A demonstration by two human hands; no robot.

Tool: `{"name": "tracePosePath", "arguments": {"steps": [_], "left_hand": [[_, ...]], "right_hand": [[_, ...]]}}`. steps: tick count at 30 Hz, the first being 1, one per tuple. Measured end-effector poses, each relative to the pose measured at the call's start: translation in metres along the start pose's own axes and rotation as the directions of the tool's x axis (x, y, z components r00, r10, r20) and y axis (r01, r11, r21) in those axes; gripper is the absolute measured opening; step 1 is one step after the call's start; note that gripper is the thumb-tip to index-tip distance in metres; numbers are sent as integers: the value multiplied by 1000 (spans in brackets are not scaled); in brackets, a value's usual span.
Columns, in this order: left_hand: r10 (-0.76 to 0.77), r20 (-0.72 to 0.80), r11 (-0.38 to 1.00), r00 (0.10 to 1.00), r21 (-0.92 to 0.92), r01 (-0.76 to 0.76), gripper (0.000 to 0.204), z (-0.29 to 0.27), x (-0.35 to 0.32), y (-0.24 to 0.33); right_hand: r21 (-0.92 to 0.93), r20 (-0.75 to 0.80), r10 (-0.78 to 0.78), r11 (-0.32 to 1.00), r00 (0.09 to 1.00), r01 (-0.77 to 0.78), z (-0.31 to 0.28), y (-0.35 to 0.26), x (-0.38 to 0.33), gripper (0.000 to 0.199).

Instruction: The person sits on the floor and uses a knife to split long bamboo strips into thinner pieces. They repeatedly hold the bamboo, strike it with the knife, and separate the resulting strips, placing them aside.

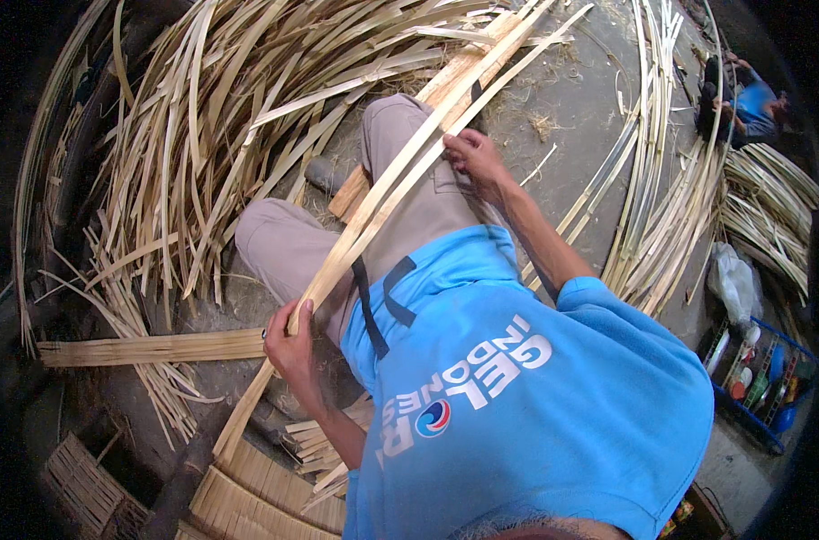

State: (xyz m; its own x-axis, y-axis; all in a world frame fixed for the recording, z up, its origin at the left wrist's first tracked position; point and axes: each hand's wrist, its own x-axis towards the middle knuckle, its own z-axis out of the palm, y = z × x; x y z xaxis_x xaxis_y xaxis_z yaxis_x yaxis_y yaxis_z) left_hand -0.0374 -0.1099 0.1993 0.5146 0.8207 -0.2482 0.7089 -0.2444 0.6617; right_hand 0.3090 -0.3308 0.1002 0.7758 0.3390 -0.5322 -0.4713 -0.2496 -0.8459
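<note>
I sit on the ground in a blue shirt and beige trousers, with a bundle of long pale bamboo strips (pixel 387 193) lying slantwise across my lap. My left hand (pixel 290 340) grips the bundle near its lower end. My right hand (pixel 474 157) holds the same strips higher up, over my knee. The strips run from the lower left up past the top of the picture. A short wooden block (pixel 348 193) lies under them beside my knee.
A big heap of loose bamboo strips (pixel 193 135) fills the left and top. More long strips (pixel 648 198) curve along the right. Woven bamboo mats (pixel 247 490) lie at the lower left. Another person (pixel 742 103) sits at the upper right. A blue crate (pixel 759 382) stands at the right.
</note>
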Motion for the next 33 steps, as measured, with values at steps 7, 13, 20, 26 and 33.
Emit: {"name": "tracePosePath", "arguments": {"steps": [7, 13, 20, 26, 33], "left_hand": [[209, 39, 973, 977, -106, -204, 34, 23, 23, -15], [227, 9, 973, 974, 48, -227, 30, 51, 38, 5], [218, 0, 971, 976, 99, -217, 28, 49, 41, 24], [179, -5, 978, 984, 111, -178, 29, 54, 44, 30], [224, -23, 968, 974, 119, -220, 29, 60, 44, 36]], "right_hand": [[179, -79, -293, 936, 953, 303, 15, -50, 17, 35], [119, 6, -75, 990, 997, 74, -2, -16, 83, 28], [-141, 17, -83, 986, 996, 85, 6, -8, 91, 34], [-601, 54, -616, 608, 786, 518, 35, -21, 27, 25], [-555, 257, -634, 521, 729, 649, 49, -24, -4, 22]]}}
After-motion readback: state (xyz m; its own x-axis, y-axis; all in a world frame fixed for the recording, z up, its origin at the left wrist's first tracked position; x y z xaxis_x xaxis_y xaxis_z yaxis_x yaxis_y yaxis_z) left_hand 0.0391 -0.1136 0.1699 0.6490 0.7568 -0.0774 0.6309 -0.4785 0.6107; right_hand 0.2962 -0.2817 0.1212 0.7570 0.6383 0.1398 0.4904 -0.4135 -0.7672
